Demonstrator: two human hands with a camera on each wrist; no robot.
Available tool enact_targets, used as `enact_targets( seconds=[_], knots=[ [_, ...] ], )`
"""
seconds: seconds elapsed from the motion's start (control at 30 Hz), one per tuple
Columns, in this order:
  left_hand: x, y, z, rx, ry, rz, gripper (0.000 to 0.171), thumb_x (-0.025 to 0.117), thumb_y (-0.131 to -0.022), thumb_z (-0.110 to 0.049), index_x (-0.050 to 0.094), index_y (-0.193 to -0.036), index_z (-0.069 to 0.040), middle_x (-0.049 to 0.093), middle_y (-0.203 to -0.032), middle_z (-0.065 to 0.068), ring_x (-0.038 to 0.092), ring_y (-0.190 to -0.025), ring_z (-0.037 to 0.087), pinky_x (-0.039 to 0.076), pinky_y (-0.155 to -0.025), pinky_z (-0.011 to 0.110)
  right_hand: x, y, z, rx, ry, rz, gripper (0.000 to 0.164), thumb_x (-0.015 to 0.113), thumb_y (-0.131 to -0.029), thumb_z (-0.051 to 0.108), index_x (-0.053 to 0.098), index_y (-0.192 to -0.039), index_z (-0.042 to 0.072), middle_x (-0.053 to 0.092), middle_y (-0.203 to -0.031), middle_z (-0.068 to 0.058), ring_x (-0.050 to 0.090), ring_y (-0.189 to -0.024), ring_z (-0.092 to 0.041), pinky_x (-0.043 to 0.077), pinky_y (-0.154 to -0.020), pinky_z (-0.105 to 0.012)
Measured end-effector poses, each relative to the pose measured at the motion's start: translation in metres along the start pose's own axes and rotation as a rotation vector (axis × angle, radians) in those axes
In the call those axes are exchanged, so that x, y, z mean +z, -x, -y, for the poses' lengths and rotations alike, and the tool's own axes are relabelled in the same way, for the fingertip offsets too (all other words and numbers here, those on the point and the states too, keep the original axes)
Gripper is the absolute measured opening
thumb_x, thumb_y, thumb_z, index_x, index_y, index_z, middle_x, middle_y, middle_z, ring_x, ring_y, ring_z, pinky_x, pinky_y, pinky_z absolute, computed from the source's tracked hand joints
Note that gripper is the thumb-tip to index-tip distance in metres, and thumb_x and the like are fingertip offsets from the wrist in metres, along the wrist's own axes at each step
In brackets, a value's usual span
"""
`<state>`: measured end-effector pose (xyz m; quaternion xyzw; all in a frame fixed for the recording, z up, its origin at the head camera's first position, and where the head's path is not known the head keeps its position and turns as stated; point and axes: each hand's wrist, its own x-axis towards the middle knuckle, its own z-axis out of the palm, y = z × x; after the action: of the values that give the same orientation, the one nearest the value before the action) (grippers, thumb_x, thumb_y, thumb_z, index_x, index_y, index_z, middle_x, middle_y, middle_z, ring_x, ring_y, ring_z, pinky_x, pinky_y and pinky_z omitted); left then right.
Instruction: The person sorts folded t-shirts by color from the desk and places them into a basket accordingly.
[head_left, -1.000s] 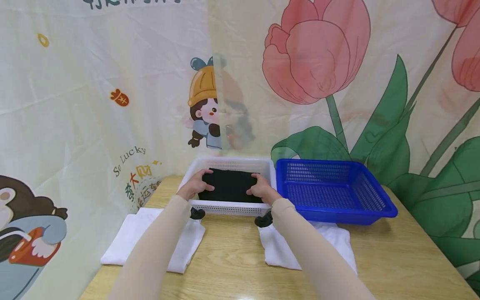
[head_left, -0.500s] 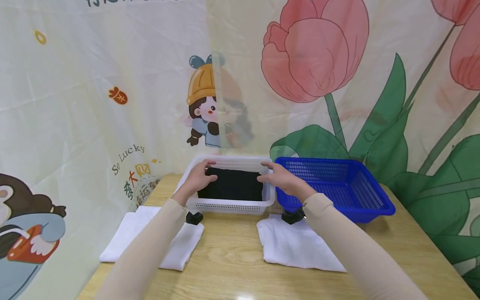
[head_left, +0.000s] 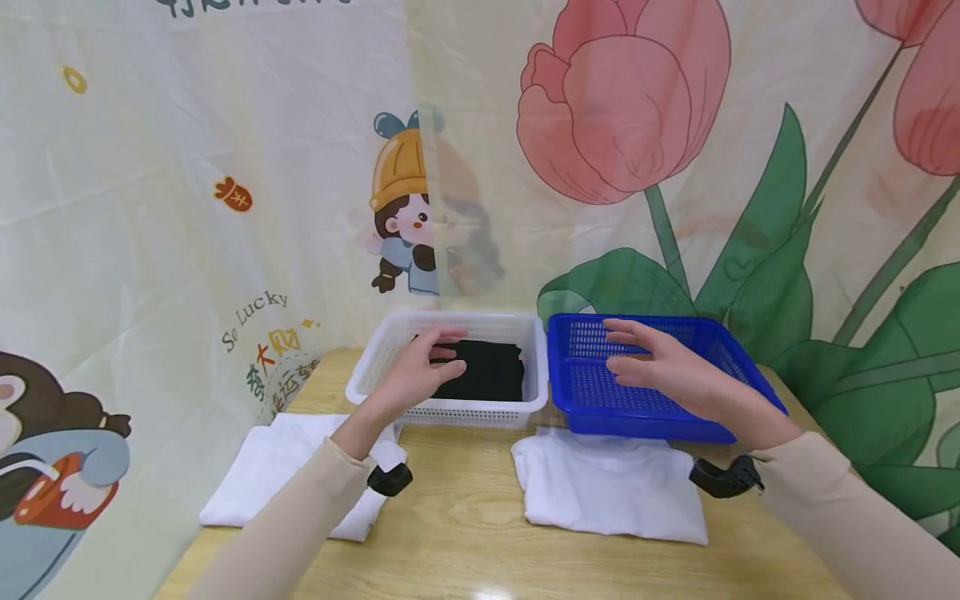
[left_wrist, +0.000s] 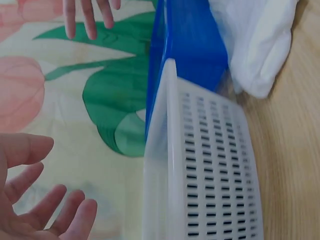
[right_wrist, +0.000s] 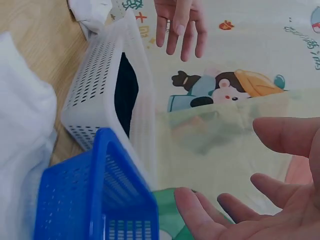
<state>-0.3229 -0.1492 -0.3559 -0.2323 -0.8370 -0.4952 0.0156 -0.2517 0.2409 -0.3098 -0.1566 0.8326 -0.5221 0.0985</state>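
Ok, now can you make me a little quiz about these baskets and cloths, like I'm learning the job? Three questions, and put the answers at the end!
1. How many white cloths lie on the table?
2. True or false: the right hand is holding nothing.
3. Where is the black cloth? A) In the white basket B) In the blue basket

Key: 1. Two. 2. True. 3. A.
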Motion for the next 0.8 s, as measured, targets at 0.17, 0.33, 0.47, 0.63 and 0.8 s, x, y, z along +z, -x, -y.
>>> enact_targets(
  seconds=[0.17,0.33,0.47,0.63,0.8],
  knots=[
    [0.017,0.017,-0.005,-0.016,0.043,0.032,0.054,0.074,-0.101,-0.015,0.055,-0.151,-0.020,0.054,-0.153,0.008,0.061,-0.132,0.033,0.056,-0.103,0.047,-0.011,0.036,-0.020,0.015,0.026,-0.024,0.079,0.062,-0.109,0.031,0.016,-0.170,0.009,0.021,-0.171,-0.028,0.048,-0.143,-0.053,0.049,-0.110,-0.058],
    [0.033,0.034,-0.001,-0.053,0.115,0.109,0.053,0.073,-0.102,-0.016,0.054,-0.151,-0.025,0.055,-0.152,0.005,0.062,-0.130,0.027,0.056,-0.103,0.045,-0.018,0.062,-0.045,0.059,0.014,-0.018,0.073,0.061,-0.110,0.030,0.023,-0.168,0.008,0.025,-0.169,-0.029,0.048,-0.143,-0.051,0.057,-0.104,-0.044],
    [0.046,0.046,0.003,-0.065,0.181,0.179,0.047,0.069,-0.105,-0.020,0.053,-0.150,-0.024,0.055,-0.152,0.009,0.061,-0.130,0.029,0.052,-0.106,0.050,-0.018,0.079,-0.071,0.073,-0.044,0.008,0.066,0.060,-0.110,0.025,0.030,-0.164,0.002,0.034,-0.163,-0.033,0.056,-0.138,-0.042,0.058,-0.101,-0.037],
    [0.064,0.057,0.015,-0.088,0.214,0.257,0.045,0.066,-0.107,-0.019,0.053,-0.150,-0.016,0.055,-0.151,0.016,0.060,-0.131,0.034,0.051,-0.107,0.051,-0.016,0.095,-0.106,0.144,-0.088,0.060,0.064,0.058,-0.111,0.024,0.030,-0.162,-0.003,0.039,-0.160,-0.034,0.059,-0.136,-0.033,0.057,-0.102,-0.042],
    [0.086,0.061,0.033,-0.129,0.251,0.312,0.048,0.066,-0.106,-0.017,0.052,-0.151,-0.008,0.054,-0.151,0.018,0.060,-0.128,0.034,0.053,-0.106,0.048,-0.020,0.106,-0.137,0.239,-0.145,0.079,0.068,0.057,-0.111,0.025,0.024,-0.163,-0.005,0.031,-0.163,-0.038,0.052,-0.141,-0.042,0.053,-0.107,-0.055]
  ],
)
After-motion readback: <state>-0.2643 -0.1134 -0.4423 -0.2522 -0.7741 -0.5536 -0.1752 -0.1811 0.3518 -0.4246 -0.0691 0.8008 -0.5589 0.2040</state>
